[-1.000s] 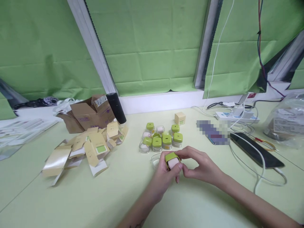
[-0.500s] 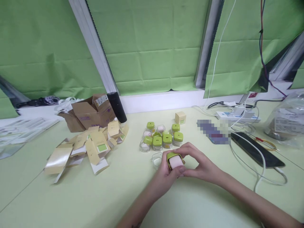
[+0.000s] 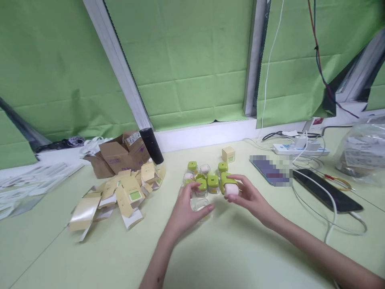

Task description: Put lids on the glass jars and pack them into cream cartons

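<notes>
My right hand pinches a green cap that has a pale pink rounded block set in it, held just above the table. Thumb and fingers spread apart, my left hand hovers around a clear plastic cup standing on the table. Whether it touches the cup cannot be made out. Behind both hands stands a cluster of small clear containers with green lids. A container with a pale top is among them, and my left fingers partly cover the nearest ones.
Flattened beige cartons lie piled at left before an open brown cardboard box and a black cylinder. A small beige box stands behind the cluster. At right are a phone, cables, a power strip and a plastic bag.
My hands have parted. The left let go of the cap with the pink block and moved left to the clear cup, opening. The right keeps the cap and block, slightly farther right and higher.
</notes>
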{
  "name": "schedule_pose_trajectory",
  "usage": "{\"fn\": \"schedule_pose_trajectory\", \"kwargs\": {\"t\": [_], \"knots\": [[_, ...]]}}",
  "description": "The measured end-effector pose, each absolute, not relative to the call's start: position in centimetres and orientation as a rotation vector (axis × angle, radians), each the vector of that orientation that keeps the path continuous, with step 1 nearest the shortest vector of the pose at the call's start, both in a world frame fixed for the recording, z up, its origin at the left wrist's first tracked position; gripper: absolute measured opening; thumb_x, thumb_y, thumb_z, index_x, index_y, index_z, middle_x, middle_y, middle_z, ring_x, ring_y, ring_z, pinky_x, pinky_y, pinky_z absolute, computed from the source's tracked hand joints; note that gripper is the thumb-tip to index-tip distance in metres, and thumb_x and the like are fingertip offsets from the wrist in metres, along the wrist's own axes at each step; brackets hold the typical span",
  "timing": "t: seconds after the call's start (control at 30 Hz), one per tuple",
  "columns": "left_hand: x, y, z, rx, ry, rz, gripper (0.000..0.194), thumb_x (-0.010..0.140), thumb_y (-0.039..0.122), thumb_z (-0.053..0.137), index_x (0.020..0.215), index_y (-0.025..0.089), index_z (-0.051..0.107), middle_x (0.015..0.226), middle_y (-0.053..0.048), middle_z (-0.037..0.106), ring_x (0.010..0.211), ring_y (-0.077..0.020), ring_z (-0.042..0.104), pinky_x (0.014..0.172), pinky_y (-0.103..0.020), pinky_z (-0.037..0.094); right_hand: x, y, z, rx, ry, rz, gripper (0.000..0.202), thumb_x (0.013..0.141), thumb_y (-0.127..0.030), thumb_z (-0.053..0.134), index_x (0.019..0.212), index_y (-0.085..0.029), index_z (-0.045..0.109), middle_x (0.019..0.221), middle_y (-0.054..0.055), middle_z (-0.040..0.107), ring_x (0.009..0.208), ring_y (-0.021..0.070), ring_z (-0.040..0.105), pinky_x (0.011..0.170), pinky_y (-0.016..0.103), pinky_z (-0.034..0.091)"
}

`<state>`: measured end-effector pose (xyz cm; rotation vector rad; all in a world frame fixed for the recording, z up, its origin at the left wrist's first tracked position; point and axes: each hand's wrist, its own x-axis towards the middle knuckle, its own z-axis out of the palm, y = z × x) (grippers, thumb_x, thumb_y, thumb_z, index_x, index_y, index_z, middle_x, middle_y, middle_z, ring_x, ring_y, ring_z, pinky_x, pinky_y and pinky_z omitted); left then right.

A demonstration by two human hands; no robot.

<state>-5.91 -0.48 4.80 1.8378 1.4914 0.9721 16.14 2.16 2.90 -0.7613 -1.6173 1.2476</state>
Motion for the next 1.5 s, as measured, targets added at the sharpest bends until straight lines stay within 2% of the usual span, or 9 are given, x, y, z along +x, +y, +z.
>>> {"fn": "schedule_pose_trajectory", "kwargs": {"t": [0.1,0.23,0.37,0.57,0.8,1.1,1.23,1.33,1.5], "knots": [[-7.5,-0.4,4.6,1.930,1.540,0.762,0.051,0.060,0.044,0.073,0.103,0.023,0.055,0.107,-0.007,0.052,0.107,-0.0285,0.043,0.091,-0.040,0.036,16.2,2.5,3.0,-0.773,-1.411,1.422,0.046,0.078,-0.037,0.065,0.114,-0.027,0.037,0.096,0.003,0.063,0.087,0.0173,0.064,0.086,0.040,0.049],[-6.7,-1.1,2.7,1.782,1.474,0.736,0.052,0.071,0.041,0.064,0.117,0.021,0.049,0.113,-0.009,0.051,0.102,-0.0260,0.048,0.089,-0.040,0.037,16.1,2.6,2.9,-0.678,-1.358,1.517,0.031,0.083,-0.040,0.058,0.103,-0.026,0.039,0.093,0.001,0.061,0.089,0.0162,0.063,0.090,0.040,0.045],[-4.2,-1.2,0.2,1.654,1.300,0.837,0.060,0.067,0.033,0.069,0.119,0.018,0.046,0.114,-0.010,0.052,0.103,-0.0250,0.049,0.090,-0.037,0.038,15.5,2.3,2.0,-0.624,-1.578,1.436,0.033,0.075,-0.032,0.068,0.094,-0.025,0.041,0.105,0.002,0.053,0.093,0.0171,0.058,0.080,0.033,0.047],[-3.0,-0.9,-1.2,1.672,1.229,0.904,0.047,0.064,0.022,0.071,0.107,0.017,0.053,0.106,-0.008,0.057,0.099,-0.0252,0.051,0.085,-0.036,0.041,15.0,1.7,0.7,-0.609,-1.923,1.216,0.034,0.073,-0.022,0.068,0.088,-0.024,0.038,0.110,0.003,0.049,0.107,0.0211,0.048,0.093,0.037,0.038],[-3.5,-1.1,-0.8,1.750,1.214,0.899,0.043,0.065,0.029,0.072,0.102,0.016,0.056,0.101,-0.008,0.057,0.091,-0.0221,0.051,0.079,-0.034,0.042,15.8,1.9,1.2,-0.588,-2.087,1.217,0.032,0.071,-0.014,0.063,0.091,-0.022,0.040,0.105,0.002,0.049,0.101,0.0202,0.049,0.089,0.035,0.038],[-4.1,-1.2,-0.5,1.813,1.140,0.926,0.062,0.064,0.031,0.075,0.118,0.018,0.048,0.108,-0.011,0.060,0.095,-0.0221,0.057,0.083,-0.037,0.045,15.6,2.0,0.9,-0.511,-2.087,1.195,0.030,0.072,-0.027,0.068,0.083,-0.021,0.041,0.108,0.004,0.051,0.103,0.0206,0.050,0.087,0.035,0.040],[-7.4,-0.7,1.2,1.842,1.233,1.103,0.054,0.072,0.036,0.065,0.121,0.020,0.047,0.120,-0.011,0.054,0.114,-0.0241,0.049,0.100,-0.042,0.034,15.5,1.9,0.8,-0.536,-2.068,1.148,0.028,0.074,-0.027,0.067,0.081,-0.021,0.040,0.109,0.005,0.050,0.106,0.0209,0.049,0.090,0.036,0.039],[-10.4,-0.4,2.6,1.796,1.397,1.301,0.047,0.079,0.044,0.052,0.118,0.019,0.044,0.119,-0.012,0.052,0.116,-0.0248,0.045,0.103,-0.045,0.027,15.4,2.0,0.5,-0.548,-2.057,1.129,0.029,0.073,-0.027,0.068,0.077,-0.021,0.039,0.111,0.005,0.050,0.109,0.0218,0.047,0.092,0.037,0.037],[-11.5,-1.5,3.9,1.815,1.434,1.206,0.040,0.080,0.046,0.050,0.110,0.020,0.049,0.108,-0.010,0.057,0.099,-0.0223,0.054,0.090,-0.041,0.041,15.3,2.0,0.4,-0.526,-2.051,1.131,0.030,0.073,-0.026,0.068,0.075,-0.021,0.038,0.110,0.005,0.051,0.106,0.0220,0.049,0.091,0.038,0.037]]}}
